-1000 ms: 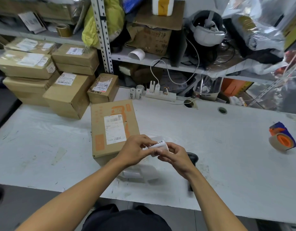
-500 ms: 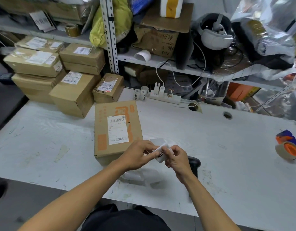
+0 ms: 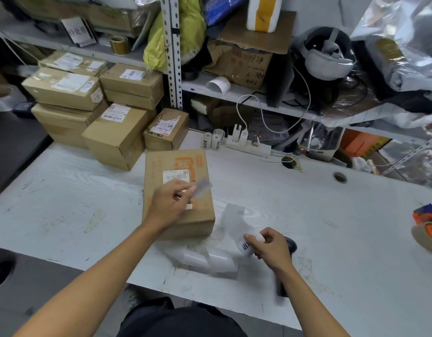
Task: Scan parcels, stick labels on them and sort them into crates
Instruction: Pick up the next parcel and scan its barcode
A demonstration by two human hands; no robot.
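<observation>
A brown parcel (image 3: 161, 166) with orange print and a white shipping label (image 3: 176, 176) lies flat in the middle of the white table (image 3: 307, 215). Over its near half, my left hand (image 3: 170, 205) pinches a small peeled sticker (image 3: 202, 189) above the box top. To the right, near the table's front, my right hand (image 3: 270, 246) grips a small label roll (image 3: 249, 244), and a strip of white backing paper (image 3: 233, 215) trails from it. A black barcode scanner (image 3: 291, 246) lies on the table under my right hand, mostly hidden.
Several labelled cardboard parcels (image 3: 117, 137) are stacked at the table's back left. Two small label rolls (image 3: 211, 141) and a power strip (image 3: 249, 144) sit at the back. A tape dispenser (image 3: 427, 229) rests at the right edge. Cluttered shelves (image 3: 234, 93) rise behind.
My hands were together on the label roll; now the left hand has pulled away with a sticker and moved up over the parcel. The right hand stayed low with the roll.
</observation>
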